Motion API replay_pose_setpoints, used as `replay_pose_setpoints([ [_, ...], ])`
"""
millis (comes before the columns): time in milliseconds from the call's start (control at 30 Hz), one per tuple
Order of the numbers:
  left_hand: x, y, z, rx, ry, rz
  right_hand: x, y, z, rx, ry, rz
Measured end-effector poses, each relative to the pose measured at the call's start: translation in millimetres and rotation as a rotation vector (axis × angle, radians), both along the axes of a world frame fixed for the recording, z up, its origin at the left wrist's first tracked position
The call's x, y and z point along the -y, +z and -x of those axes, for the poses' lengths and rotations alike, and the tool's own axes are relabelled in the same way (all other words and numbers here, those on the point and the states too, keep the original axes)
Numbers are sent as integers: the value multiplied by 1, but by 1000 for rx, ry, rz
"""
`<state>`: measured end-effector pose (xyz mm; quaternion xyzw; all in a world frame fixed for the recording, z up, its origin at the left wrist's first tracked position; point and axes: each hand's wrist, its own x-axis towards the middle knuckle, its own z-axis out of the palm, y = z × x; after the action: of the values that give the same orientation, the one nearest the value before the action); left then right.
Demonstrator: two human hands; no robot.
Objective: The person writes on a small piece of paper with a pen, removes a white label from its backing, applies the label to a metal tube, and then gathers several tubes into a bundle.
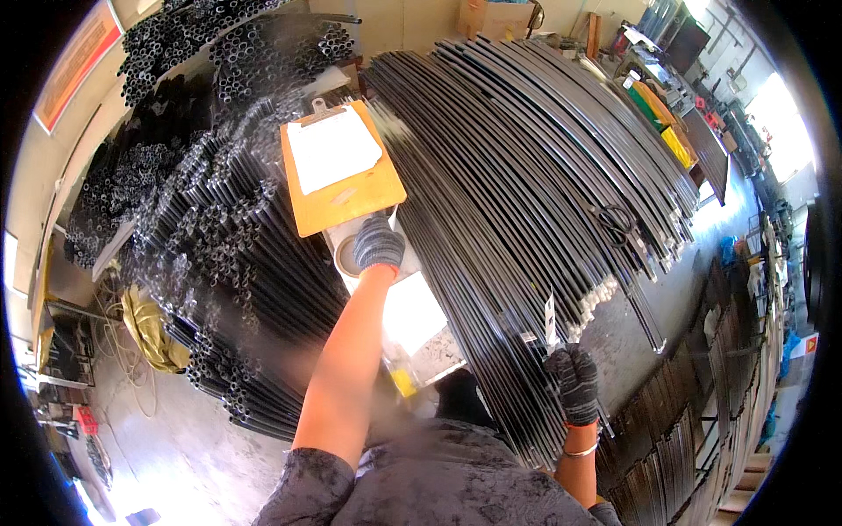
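My left hand (379, 244), in a grey knitted glove, reaches to the lower edge of an orange-brown clipboard (338, 216) that has white paper (335, 156) under its clip. The fingers look curled in, and what they hold is hidden. Beside this hand lies a round, pale ring-shaped thing (348, 256), partly covered by it. On the right, my other gloved hand, the right hand (574, 381), pinches a narrow white tag (550, 320) standing upright above long dark metal tubes (491, 202).
Stacked bundles of dark tubes (219, 210) show open ends to the left. Scissors (618, 223) lie on the right tubes. A bright white sheet (412, 311) is below my left hand. More metal lengths (667, 456) lie at lower right, and a yellowish bag (153, 331) at left.
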<state>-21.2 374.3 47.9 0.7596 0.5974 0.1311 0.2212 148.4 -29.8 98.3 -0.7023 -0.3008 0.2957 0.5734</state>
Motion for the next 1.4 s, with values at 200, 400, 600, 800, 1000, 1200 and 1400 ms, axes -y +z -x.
replay_pose_setpoints([
  [200, -10, -1, 6, 173, 105, -77, 2, -11, -3, 100, 58, 44],
  [400, 19, 40, 53, 662, 130, 496, -15, 10, 15, 146, -27, 56],
  [600, 30, -19, 127, 564, 13, 367, -29, 12, 17, 234, 84, 120],
  [800, 27, -11, 97, 425, 141, 107, -41, 9, 19, 312, 97, 115],
  [1000, 30, -12, 103, 434, 137, -52, -45, 19, 28, 165, 102, 67],
  [1200, 76, 36, 107, 697, 102, -197, -44, 23, 33, 295, 107, 102],
  [1400, 144, 6, 86, 50, -347, -495, -59, 20, 34, 282, 147, 63],
])
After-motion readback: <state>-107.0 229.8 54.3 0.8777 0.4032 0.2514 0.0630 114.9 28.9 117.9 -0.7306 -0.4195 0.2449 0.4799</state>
